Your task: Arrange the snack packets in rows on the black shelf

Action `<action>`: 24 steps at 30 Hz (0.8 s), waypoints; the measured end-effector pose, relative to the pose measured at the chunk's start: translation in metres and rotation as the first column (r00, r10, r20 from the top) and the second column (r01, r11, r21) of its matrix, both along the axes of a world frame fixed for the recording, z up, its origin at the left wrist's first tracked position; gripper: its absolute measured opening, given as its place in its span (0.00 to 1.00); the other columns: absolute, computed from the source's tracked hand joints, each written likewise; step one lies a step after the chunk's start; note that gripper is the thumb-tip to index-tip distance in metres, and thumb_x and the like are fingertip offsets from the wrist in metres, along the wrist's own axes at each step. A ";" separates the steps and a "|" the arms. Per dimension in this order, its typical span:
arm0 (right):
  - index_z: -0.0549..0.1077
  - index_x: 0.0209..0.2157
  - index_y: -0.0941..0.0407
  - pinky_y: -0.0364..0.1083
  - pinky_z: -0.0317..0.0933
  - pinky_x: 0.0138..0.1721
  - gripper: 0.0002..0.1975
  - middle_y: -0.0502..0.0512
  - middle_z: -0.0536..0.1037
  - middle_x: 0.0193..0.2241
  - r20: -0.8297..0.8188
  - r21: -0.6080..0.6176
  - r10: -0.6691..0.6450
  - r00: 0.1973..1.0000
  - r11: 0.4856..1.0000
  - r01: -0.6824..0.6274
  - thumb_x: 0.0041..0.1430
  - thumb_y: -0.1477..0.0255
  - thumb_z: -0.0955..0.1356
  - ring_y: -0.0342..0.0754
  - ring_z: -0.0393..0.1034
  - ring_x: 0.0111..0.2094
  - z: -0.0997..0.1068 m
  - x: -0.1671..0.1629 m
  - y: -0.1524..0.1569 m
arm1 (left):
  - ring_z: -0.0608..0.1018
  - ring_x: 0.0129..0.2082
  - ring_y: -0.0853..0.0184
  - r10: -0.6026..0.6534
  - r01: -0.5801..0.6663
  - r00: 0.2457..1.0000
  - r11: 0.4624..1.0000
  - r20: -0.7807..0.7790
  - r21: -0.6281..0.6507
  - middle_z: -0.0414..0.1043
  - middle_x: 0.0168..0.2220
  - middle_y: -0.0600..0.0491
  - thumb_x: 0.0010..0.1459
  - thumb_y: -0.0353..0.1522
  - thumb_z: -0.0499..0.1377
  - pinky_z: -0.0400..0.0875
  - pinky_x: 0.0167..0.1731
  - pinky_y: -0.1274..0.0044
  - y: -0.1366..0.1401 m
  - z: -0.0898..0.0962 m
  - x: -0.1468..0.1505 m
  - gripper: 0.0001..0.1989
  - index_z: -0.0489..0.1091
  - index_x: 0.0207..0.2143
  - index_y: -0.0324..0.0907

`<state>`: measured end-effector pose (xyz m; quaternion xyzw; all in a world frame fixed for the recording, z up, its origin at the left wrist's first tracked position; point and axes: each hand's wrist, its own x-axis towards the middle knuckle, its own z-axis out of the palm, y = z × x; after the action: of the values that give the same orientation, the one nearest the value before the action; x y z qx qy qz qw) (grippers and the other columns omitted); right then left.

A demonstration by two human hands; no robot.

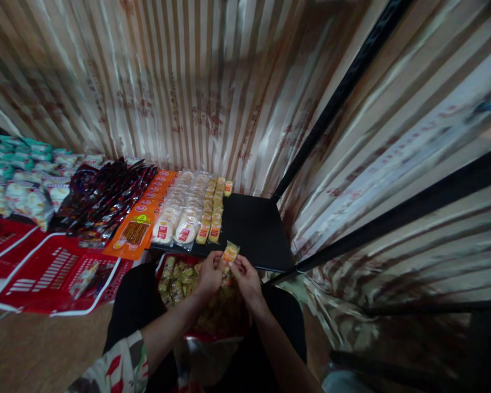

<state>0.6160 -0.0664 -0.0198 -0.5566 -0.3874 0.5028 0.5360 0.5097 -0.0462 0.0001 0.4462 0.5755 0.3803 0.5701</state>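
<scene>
A small yellow wrapped snack packet (pixel 231 252) is pinched between my left hand (pixel 211 271) and my right hand (pixel 245 277), near the front edge of the black shelf (pixel 256 229). Below my hands, a red basket (pixel 159 268) between my legs holds many similar yellow packets (pixel 182 278). On the shelf, just beyond my hands, two rows of yellow packets (pixel 210 215) stand lined up, with a single packet (pixel 228 188) at the back beginning a third row. Left of them lie rows of round white crackers in clear wrappers (pixel 186 228).
An orange snack bag (pixel 136 229) and a heap of dark shiny packets (pixel 106 191) lie farther left, then white and teal packets (pixel 24 174). A red basket with white handles (pixel 53 267) is at the lower left. Black metal posts (pixel 335 109) rise at the right before striped sheeting (pixel 213 82).
</scene>
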 end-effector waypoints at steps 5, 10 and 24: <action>0.70 0.39 0.56 0.49 0.67 0.42 0.19 0.56 0.78 0.35 0.036 0.059 -0.109 0.993 0.993 0.107 0.45 0.62 0.69 0.49 0.74 0.36 0.006 0.029 0.038 | 0.68 0.54 0.62 0.051 -0.016 0.979 0.985 -0.197 0.174 0.65 0.55 0.43 0.55 0.27 0.53 0.62 0.54 0.72 0.022 0.015 0.029 0.20 0.64 0.51 0.36; 0.69 0.38 0.56 0.47 0.67 0.38 0.16 0.54 0.77 0.30 0.184 0.124 -0.244 0.952 0.967 0.223 0.45 0.65 0.68 0.47 0.73 0.32 0.003 0.056 0.097 | 0.61 0.60 0.63 0.024 0.041 0.961 0.972 -0.275 0.230 0.61 0.59 0.47 0.56 0.27 0.51 0.51 0.60 0.72 0.054 0.024 0.062 0.20 0.65 0.52 0.38; 0.71 0.39 0.52 0.44 0.64 0.35 0.14 0.48 0.77 0.29 0.513 0.188 -0.176 0.840 0.978 0.090 0.49 0.70 0.63 0.45 0.70 0.30 -0.009 0.068 0.241 | 0.71 0.47 0.63 0.053 -0.039 0.989 0.994 -0.136 0.105 0.65 0.51 0.47 0.60 0.38 0.53 0.68 0.46 0.64 0.198 0.014 0.112 0.17 0.64 0.49 0.42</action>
<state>0.6842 0.1744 -0.0290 -0.6548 -0.5181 0.2603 0.4849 0.6221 0.1523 0.0142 0.4865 0.6037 0.3905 0.4964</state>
